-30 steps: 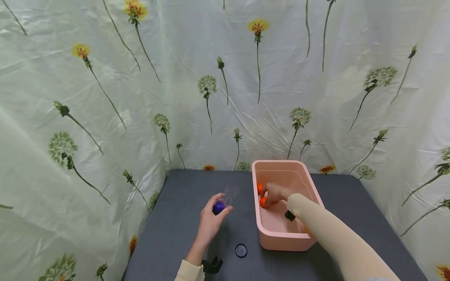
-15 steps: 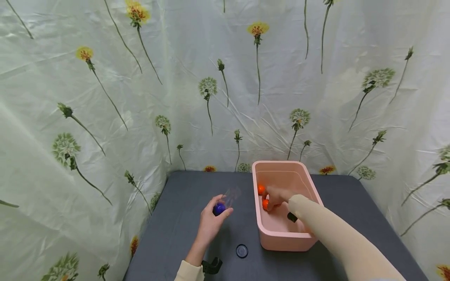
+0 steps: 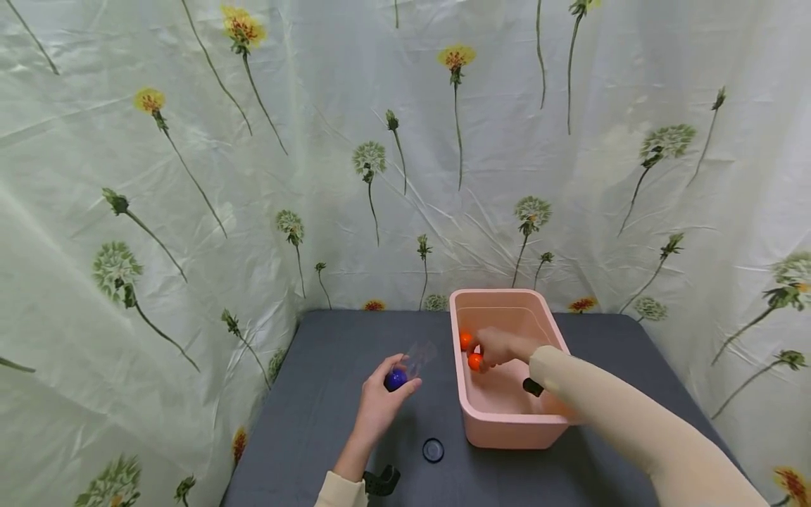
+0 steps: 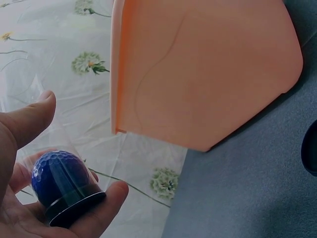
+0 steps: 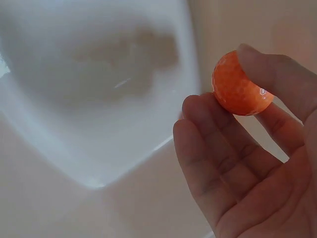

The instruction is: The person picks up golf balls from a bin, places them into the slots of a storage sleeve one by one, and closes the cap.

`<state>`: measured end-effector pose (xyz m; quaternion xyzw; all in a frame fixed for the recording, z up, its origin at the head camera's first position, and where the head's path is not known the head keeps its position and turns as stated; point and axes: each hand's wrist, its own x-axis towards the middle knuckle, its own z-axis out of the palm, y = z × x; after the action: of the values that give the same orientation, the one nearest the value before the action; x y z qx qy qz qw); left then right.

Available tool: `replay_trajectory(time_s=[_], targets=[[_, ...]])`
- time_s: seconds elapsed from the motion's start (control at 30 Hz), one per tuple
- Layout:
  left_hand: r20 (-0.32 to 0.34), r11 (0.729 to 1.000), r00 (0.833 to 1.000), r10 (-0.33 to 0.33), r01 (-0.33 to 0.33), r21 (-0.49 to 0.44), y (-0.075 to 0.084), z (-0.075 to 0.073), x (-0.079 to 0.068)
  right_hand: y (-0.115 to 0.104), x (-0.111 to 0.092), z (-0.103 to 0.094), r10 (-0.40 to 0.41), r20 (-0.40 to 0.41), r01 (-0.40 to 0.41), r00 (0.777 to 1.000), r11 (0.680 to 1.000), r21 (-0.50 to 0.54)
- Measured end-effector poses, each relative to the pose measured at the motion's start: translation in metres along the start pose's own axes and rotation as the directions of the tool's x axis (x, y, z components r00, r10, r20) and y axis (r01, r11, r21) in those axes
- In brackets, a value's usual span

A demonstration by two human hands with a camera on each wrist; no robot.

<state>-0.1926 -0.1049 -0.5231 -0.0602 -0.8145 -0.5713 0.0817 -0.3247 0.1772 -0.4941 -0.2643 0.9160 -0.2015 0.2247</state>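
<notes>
My left hand (image 3: 378,405) holds a clear plastic tube (image 3: 419,358) with a dark base, tilted above the table left of the pink bin (image 3: 514,419). A dimpled blue golf ball (image 4: 59,176) sits inside the tube at its base (image 4: 77,208). My right hand (image 3: 497,347) reaches down into the bin. In the right wrist view its thumb and fingers pinch an orange golf ball (image 5: 240,84). Another orange ball (image 3: 465,341) lies by the bin's left wall, partly behind the fingers.
A round dark cap (image 3: 433,450) lies on the dark grey table (image 3: 342,338), left of the bin's near end. Behind the table hangs a pale curtain (image 3: 329,176) printed with dandelions. A blurred whitish shape (image 5: 114,99) fills the left of the right wrist view.
My right hand shifts slightly inside the bin, and the nearer orange ball moves a little with it. The left hand stays nearly still around the tube. The head view turns slightly.
</notes>
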Motion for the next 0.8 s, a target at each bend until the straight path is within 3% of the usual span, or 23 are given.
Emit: replay_trajectory(time_s=[0.37, 0.8], targets=[[0.010, 1.000, 1.000, 0.010, -0.010, -0.015, -0.001, 0.004, -0.001, -0.013, -0.024, -0.016, -0.109, -0.045, 0.111, 0.993, 0.993, 0.034], [-0.003, 1.000, 1.000, -0.001, 0.001, -0.008, 0.000, 0.004, -0.003, -0.032, -0.058, -0.026, -0.167, -0.089, 0.172, 0.982, 0.984, 0.045]])
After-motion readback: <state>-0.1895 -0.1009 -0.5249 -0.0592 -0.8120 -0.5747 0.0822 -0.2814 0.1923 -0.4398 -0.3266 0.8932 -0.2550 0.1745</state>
